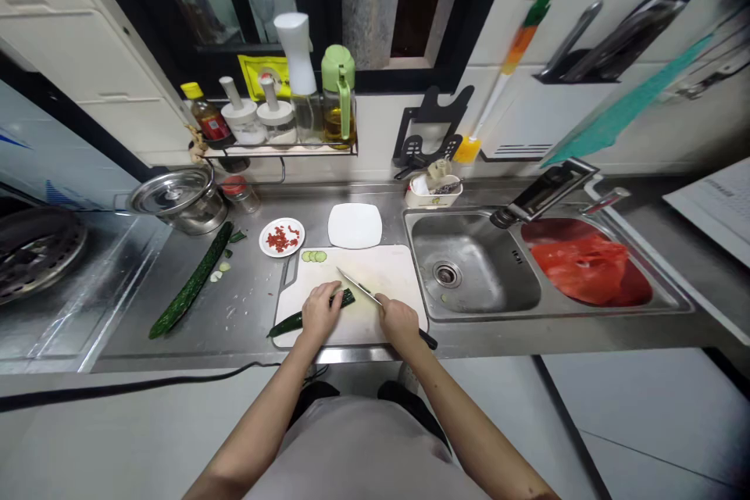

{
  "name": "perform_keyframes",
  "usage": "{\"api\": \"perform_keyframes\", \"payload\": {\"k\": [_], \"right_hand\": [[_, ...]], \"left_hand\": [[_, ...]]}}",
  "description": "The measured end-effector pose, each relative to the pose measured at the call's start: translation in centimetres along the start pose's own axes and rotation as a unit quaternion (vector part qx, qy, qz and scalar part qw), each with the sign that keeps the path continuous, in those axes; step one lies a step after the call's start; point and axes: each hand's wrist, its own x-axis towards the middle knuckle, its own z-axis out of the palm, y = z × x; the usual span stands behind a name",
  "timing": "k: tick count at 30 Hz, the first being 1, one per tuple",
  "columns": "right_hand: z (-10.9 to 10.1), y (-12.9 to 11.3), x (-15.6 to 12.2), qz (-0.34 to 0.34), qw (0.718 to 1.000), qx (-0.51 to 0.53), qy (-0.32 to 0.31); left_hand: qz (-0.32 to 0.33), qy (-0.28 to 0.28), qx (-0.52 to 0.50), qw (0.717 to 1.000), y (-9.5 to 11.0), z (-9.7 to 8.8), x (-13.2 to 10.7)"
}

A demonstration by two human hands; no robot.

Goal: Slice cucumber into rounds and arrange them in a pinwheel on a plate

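My left hand (pixel 320 311) is closed over a dark green cucumber (pixel 287 324) that lies across the lower left of the white cutting board (pixel 383 269). The cucumber's cut end shows to the right of my fingers. In my right hand (pixel 399 322) is a kitchen knife (pixel 358 286), gripped by its black handle, its blade pointing up and left over the board, just beyond the cucumber's cut end. Several thin cucumber slices (pixel 314 256) lie in a row at the board's top left. An uncut cucumber (pixel 192 281) rests on the steel counter to the left.
Behind the board stand a white square plate (pixel 355 225) and a small plate of chopped red pieces (pixel 282 237). Garlic cloves (pixel 216 276) lie on the counter. A lidded pot (pixel 181 199) is at the left; a sink (pixel 474 266) with a red plastic bag (pixel 580 262) is at the right.
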Motion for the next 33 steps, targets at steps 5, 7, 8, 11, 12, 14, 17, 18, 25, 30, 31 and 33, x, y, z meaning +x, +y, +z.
{"api": "perform_keyframes", "payload": {"k": [5, 7, 8, 11, 12, 14, 17, 18, 25, 30, 31, 33], "right_hand": [[-0.1, 0.2, -0.6, 0.004, 0.998, -0.020, 0.065], [0.0, 0.2, -0.7, -0.002, 0.996, -0.024, 0.085], [0.0, 0.2, -0.7, -0.007, 0.995, -0.026, 0.094], [0.2, 0.2, -0.8, -0.024, 0.993, -0.032, 0.114], [0.2, 0.2, -0.8, -0.030, 0.992, -0.034, 0.120], [0.2, 0.2, -0.9, -0.041, 0.990, -0.040, 0.131], [0.2, 0.3, -1.1, -0.062, 0.986, -0.054, 0.148], [0.2, 0.3, -1.3, -0.071, 0.984, -0.059, 0.154], [0.3, 1.0, -1.9, -0.101, 0.976, -0.081, 0.176], [0.6, 2.1, -1.7, -0.084, 0.978, -0.080, 0.175], [0.6, 2.4, -1.6, -0.076, 0.978, -0.080, 0.175], [0.8, 3.2, -1.4, -0.056, 0.980, -0.079, 0.173]], "left_hand": [[-0.040, 0.073, -0.030, 0.996, -0.5, -0.3, -0.1], [-0.044, 0.103, -0.036, 0.993, -0.4, -0.6, 0.0], [-0.039, 0.111, -0.035, 0.992, -0.2, -0.8, 0.1], [0.004, 0.087, -0.020, 0.996, 0.7, -1.6, 0.8], [0.018, 0.068, -0.010, 0.997, 1.1, -1.8, 1.1], [0.043, 0.029, 0.010, 0.999, 1.9, -2.2, 1.7], [0.067, -0.022, 0.026, 0.997, 2.9, -2.5, 2.4], [0.071, -0.039, 0.028, 0.996, 3.2, -2.6, 2.6], [0.077, -0.120, -0.011, 0.990, 4.2, -2.7, 3.8], [0.011, -0.082, -0.077, 0.994, 4.6, -2.0, 4.3], [-0.027, -0.058, -0.096, 0.993, 4.3, -1.8, 4.4], [-0.117, -0.001, -0.137, 0.984, 3.1, -1.4, 4.9]]}}
